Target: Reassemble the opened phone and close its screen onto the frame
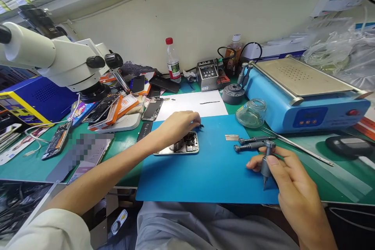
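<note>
An opened phone body [184,145] lies on the blue mat [211,172], its inner parts showing. My left hand [175,125] reaches over its top edge, fingers curled and pinched on a small dark part [200,126]. My right hand [288,181] rests at the mat's right edge and grips a grey precision screwdriver [266,164] upright, tip down. Two more grey screwdrivers [252,143] lie just beyond it. A small metal plate [231,137] sits on the mat.
A white microscope [58,62] stands at left above several phones and boxes [111,109]. A blue hot-plate machine [301,93] fills the right. A glass jar [251,113], white sheet [193,103], water bottle [173,60], soldering station [208,74] and long tweezers [299,146] lie behind.
</note>
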{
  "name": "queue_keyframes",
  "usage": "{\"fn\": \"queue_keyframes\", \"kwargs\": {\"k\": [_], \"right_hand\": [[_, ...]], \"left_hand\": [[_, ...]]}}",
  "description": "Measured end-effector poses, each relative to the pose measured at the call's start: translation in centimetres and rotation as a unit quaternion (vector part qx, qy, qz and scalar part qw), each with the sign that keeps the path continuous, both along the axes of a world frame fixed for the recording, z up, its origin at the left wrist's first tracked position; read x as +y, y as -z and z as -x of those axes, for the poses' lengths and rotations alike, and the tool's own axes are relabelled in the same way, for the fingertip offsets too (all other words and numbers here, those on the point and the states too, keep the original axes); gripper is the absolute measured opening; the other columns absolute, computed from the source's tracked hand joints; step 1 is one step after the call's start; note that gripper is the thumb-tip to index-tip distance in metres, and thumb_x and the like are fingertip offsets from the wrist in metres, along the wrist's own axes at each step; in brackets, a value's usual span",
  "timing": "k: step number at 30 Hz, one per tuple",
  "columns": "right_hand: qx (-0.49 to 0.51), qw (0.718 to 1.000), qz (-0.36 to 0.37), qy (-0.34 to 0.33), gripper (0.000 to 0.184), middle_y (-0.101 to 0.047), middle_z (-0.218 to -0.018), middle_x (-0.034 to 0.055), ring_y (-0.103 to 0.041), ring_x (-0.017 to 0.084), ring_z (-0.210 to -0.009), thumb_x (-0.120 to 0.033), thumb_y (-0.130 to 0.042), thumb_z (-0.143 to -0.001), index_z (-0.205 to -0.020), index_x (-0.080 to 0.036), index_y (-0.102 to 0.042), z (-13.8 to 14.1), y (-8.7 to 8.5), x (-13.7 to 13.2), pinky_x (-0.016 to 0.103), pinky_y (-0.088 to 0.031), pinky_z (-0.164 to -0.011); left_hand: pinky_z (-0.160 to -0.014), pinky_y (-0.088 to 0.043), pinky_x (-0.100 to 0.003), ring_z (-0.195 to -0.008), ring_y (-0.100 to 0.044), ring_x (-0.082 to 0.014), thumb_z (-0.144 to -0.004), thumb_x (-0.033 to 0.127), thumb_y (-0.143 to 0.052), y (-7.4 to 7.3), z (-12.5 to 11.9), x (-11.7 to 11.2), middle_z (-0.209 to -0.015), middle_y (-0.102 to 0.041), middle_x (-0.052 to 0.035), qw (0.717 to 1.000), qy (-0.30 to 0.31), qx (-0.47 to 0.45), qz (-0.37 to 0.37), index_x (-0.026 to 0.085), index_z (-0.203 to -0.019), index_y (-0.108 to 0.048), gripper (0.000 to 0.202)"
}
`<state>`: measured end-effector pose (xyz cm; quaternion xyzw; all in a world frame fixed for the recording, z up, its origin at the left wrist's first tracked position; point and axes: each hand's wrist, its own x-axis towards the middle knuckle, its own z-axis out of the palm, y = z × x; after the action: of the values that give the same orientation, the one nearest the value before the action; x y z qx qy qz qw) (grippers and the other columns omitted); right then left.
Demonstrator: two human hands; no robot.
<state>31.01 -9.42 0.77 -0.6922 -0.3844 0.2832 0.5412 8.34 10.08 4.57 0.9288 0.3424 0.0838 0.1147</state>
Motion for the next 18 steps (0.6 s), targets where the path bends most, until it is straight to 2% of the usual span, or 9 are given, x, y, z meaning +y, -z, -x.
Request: {"fn": "queue_keyframes", "kwargs": {"k": [7,13,18], "right_hand": [[-0.005,1.0,-0.006,-0.003,0.044,-0.077,-0.096,0.0052,-0.069,0.029,-0.1,-0.066,-0.058,-0.102,-0.117,-0.025,-0.068,0.0,0.0,0.0,0.045,-0.052,-0.098],[-0.003,1.0,-0.009,0.005,0.042,-0.077,-0.095,0.0028,-0.07,0.026,-0.1,-0.064,-0.058,-0.103,-0.119,-0.026,-0.067,0.1,0.1,-0.1,0.042,-0.052,-0.098],[-0.005,1.0,-0.014,0.004,0.044,-0.077,-0.096,0.0025,-0.071,0.025,-0.099,-0.066,-0.059,-0.103,-0.119,-0.026,-0.067,-0.2,0.6,-0.2,0.039,-0.054,-0.096]], "left_hand": [[-0.094,-0.065,-0.042,-0.105,-0.074,-0.0208,-0.108,0.037,-0.07,0.5,-0.5,0.5,-0.121,-0.075,-0.0079,0.999,-0.014,-0.044,0.011,0.018,-0.12,-0.073,0.023],[-0.094,-0.065,-0.042,-0.104,-0.074,-0.0209,-0.108,0.038,-0.07,1.4,-0.7,1.0,-0.122,-0.075,-0.008,0.997,-0.011,-0.066,0.046,0.017,-0.122,-0.072,0.025],[-0.094,-0.065,-0.042,-0.104,-0.074,-0.0211,-0.107,0.038,-0.072,1.5,-0.7,1.0,-0.12,-0.075,-0.0077,0.994,-0.017,-0.065,0.083,0.017,-0.119,-0.073,0.025]]}}
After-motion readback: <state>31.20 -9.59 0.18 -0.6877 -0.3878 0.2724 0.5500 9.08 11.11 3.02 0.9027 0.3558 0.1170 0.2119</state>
